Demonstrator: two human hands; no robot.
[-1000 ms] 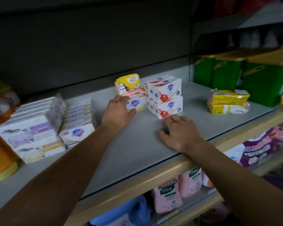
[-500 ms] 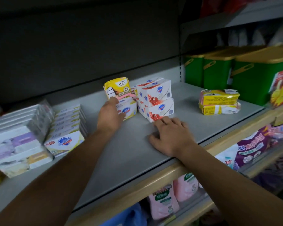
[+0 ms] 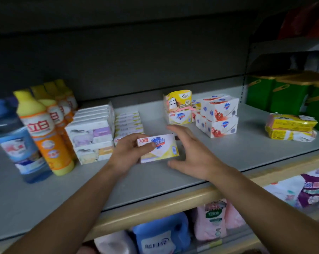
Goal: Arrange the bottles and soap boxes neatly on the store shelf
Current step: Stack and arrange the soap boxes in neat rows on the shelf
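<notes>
Nearest, below the wooden front edge of the grey shelf [image 3: 173, 180], a lower level holds a blue jug [image 3: 160, 233] and pink refill pouches [image 3: 212, 219]. Just above that edge, the left hand [image 3: 126, 154] grips a white-and-yellow soap box [image 3: 157, 148] by its left end, thumb across the printed face and fingers curled behind, the box lifted slightly off the shelf and tilted. The right hand [image 3: 190, 153] is open beside the box's right end, fingers spread and relaxed; whether it touches the box cannot be told. To the left stand a blue bottle [image 3: 17, 142] and a row of orange bottles with yellow caps [image 3: 50, 132] running back toward the wall. Beside them sit stacked white soap boxes with lilac and yellow panels [image 3: 92, 138], then a row of flat yellow-trimmed boxes [image 3: 128, 123]. Further back lie a yellow-trimmed box with a yellow packet on top [image 3: 179, 107] and two stacked white boxes with red print [image 3: 219, 116]. At right rest two yellow wrapped bars [image 3: 290, 127], stacked, and green tubs [image 3: 283, 96] at the back.
</notes>
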